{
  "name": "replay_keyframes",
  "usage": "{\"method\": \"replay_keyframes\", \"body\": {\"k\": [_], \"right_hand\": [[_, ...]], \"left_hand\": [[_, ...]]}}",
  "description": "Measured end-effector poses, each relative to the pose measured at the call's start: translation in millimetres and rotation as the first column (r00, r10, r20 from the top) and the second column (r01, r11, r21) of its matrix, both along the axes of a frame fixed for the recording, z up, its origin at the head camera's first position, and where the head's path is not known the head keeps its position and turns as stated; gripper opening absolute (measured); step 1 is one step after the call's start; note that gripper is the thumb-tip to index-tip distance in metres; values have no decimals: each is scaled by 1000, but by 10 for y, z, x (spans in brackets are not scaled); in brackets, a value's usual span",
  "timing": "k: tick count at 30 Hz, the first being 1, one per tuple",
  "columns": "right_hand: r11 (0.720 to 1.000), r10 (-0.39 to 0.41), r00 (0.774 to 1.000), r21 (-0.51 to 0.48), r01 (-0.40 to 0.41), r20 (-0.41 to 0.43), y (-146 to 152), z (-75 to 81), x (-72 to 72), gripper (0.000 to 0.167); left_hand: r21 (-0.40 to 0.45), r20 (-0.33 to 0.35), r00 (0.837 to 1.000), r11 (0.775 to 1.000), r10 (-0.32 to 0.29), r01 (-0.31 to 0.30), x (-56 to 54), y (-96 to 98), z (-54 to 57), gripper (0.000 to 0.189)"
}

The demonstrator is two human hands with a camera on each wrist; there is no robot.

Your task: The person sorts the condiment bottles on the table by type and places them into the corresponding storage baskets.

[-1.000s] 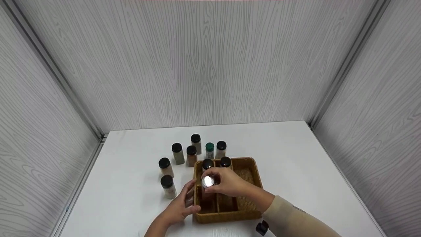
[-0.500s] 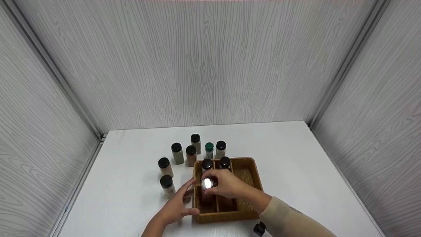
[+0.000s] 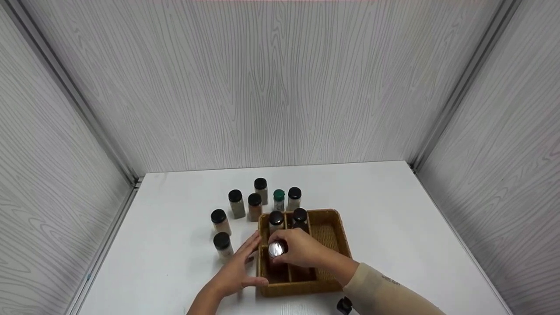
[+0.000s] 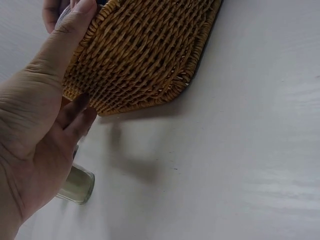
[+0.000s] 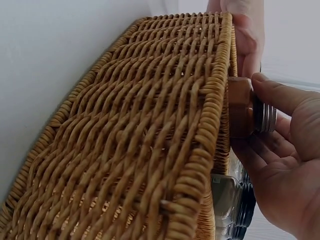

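My right hand (image 3: 304, 250) pinches a spice jar (image 3: 276, 250) by its silver lid. The jar stands partly down in the left front compartment of a brown wicker basket (image 3: 302, 288); reddish-brown contents show through its side (image 5: 240, 107) in the right wrist view. My left hand (image 3: 234, 272) lies against the basket's left side, fingers extended along the wall and thumb at the front left corner. From the left wrist, the thumb rests by the woven wall (image 4: 145, 55). Two black-lidded jars, one on the left (image 3: 276, 218) and one in the middle (image 3: 299, 216), stand at the basket's back.
Behind the basket stand a green-lidded jar (image 3: 279, 199) and a black-lidded jar (image 3: 294, 197). More black-lidded jars, including a pale one (image 3: 224, 247) near my left hand, stand on the white table (image 3: 153, 245). Wood-patterned panels (image 3: 271, 87) enclose the table's back and sides.
My right hand has moved slightly toward me and lower with the silver-lidded jar. The left hand has shifted only a little along the basket's side.
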State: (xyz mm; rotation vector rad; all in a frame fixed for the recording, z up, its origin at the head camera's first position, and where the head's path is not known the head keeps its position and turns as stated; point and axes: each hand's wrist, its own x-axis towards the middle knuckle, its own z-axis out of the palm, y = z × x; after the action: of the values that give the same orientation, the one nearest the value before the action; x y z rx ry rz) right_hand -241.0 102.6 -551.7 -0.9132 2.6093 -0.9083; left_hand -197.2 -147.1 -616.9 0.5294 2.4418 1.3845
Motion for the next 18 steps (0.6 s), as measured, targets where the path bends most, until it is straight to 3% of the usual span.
{"method": "replay_keyframes", "body": {"k": [7,18], "right_hand": [[1000,18,999,17,-17,-51,-17,-31,-6,41],[996,50,997,76,-45,-61,-25,-11,-8,46]], "left_hand": [[34,8,1000,999,-15,14,3,-6,-28,124],[-50,-13,1000,999,22,-22,1,-17,-31,124]]}}
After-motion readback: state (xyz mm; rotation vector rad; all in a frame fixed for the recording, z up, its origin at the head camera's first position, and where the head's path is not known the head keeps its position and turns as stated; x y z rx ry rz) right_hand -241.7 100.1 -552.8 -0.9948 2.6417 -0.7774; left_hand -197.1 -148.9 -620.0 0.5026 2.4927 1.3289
